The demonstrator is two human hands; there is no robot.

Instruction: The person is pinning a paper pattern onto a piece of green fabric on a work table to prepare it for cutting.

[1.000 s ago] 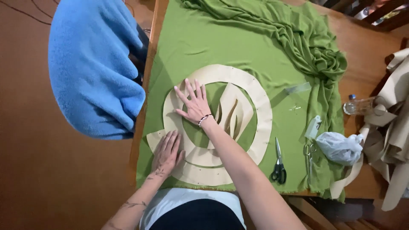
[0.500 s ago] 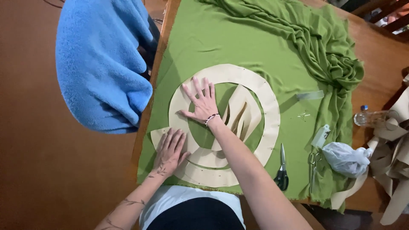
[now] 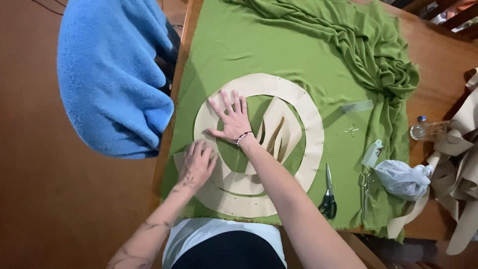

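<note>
Right hand (image 3: 231, 119) flat, fingers spread, presses the paper ring (image 3: 303, 107) onto the green cloth (image 3: 279, 47) near the table's left edge. Left hand (image 3: 196, 164) flat on a lower strip (image 3: 234, 199), fingers now further onto it than a second ago: smoothing continues. Scissors (image 3: 327, 197) idle by the near edge. Pins too small to tell.

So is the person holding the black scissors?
No, the black scissors lie alone on the green cloth, while the left hand and right hand press flat on the paper ring.
</note>
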